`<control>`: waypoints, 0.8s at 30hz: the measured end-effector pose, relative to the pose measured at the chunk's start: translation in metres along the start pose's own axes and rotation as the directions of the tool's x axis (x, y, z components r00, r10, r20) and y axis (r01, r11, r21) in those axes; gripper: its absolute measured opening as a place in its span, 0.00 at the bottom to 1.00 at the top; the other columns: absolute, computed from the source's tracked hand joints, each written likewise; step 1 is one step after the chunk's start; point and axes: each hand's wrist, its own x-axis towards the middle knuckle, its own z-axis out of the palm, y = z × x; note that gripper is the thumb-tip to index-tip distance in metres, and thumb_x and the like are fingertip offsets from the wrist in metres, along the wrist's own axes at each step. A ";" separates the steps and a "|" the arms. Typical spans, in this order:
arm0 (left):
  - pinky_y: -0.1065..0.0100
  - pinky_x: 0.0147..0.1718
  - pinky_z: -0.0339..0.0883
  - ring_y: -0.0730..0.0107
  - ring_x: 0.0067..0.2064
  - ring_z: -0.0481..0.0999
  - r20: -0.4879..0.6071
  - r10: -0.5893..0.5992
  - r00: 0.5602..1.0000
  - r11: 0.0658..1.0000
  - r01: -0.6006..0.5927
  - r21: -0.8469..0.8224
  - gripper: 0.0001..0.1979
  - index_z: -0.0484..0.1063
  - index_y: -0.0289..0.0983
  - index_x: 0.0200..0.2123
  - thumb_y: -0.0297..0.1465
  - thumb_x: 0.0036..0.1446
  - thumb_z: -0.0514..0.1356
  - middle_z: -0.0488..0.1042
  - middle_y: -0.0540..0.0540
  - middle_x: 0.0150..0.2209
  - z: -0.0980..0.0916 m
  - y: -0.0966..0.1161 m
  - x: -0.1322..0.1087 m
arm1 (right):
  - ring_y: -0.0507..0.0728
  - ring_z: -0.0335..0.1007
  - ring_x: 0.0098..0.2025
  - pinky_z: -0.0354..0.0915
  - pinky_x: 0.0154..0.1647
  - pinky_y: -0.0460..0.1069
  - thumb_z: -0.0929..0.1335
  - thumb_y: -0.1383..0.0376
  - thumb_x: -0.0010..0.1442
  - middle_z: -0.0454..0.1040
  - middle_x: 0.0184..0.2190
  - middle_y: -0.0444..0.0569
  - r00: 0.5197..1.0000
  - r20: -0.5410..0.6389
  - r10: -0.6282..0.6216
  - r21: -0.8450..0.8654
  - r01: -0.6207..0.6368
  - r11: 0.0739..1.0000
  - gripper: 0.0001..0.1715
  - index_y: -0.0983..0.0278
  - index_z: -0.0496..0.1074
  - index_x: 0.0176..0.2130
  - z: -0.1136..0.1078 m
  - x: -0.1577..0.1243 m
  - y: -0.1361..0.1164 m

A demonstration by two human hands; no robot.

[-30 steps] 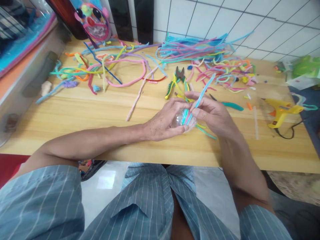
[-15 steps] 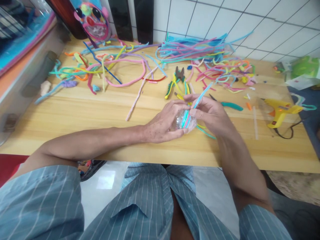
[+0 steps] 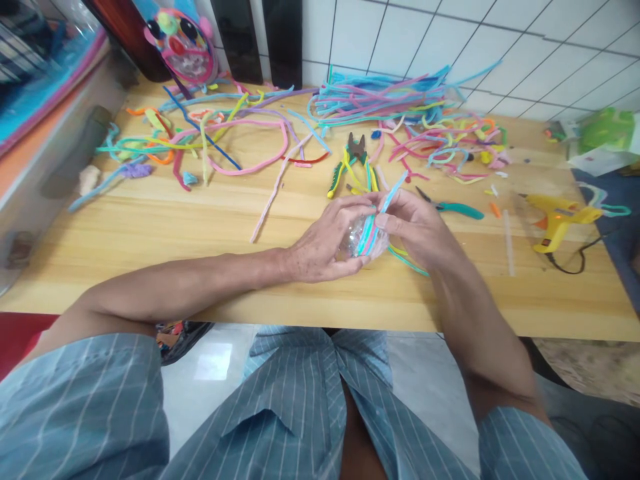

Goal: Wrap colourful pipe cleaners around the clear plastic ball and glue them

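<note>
My left hand cups a small clear plastic ball just above the wooden table, fingers wrapped round it. Blue and pink pipe cleaners run over the ball's top. My right hand pinches a light blue pipe cleaner that sticks up and away from the ball, pressing it against the ball's far side. A teal pipe cleaner tail trails out under my right hand.
Yellow-handled pliers lie just beyond the hands, teal-handled scissors to the right. A yellow glue gun and a glue stick sit at far right. Heaps of coloured pipe cleaners cover the back. A clown-face toy stands back left.
Both hands stay on the ball. My right hand has slid slightly toward the ball, laying the light blue pipe cleaner lower and closer against it.
</note>
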 end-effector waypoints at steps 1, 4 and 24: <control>0.34 0.74 0.68 0.42 0.77 0.67 0.010 -0.009 1.000 1.000 0.009 -0.009 0.42 0.53 0.46 0.78 0.45 0.69 0.67 0.67 0.31 0.72 -0.001 0.000 0.001 | 0.62 0.85 0.55 0.79 0.62 0.61 0.86 0.47 0.54 0.88 0.51 0.46 1.000 -0.003 0.003 0.006 -0.003 1.000 0.25 0.55 0.81 0.43 0.000 0.000 0.000; 0.32 0.76 0.65 0.40 0.78 0.66 0.049 -0.034 0.998 0.998 0.037 -0.057 0.45 0.50 0.45 0.79 0.48 0.69 0.67 0.65 0.29 0.76 -0.005 0.001 0.002 | 0.62 0.84 0.53 0.80 0.59 0.60 0.86 0.47 0.53 0.88 0.48 0.45 0.999 -0.026 0.019 -0.005 -0.019 1.000 0.25 0.54 0.81 0.42 0.000 0.001 0.002; 0.42 0.73 0.70 0.47 0.71 0.73 0.159 -0.206 0.965 0.969 0.224 -0.100 0.35 0.60 0.43 0.76 0.50 0.75 0.64 0.72 0.33 0.70 -0.018 0.006 0.014 | 0.61 0.81 0.44 0.77 0.49 0.58 0.85 0.41 0.54 0.83 0.39 0.44 0.996 -0.084 0.012 -0.034 -0.015 0.999 0.29 0.54 0.78 0.41 0.001 0.003 0.008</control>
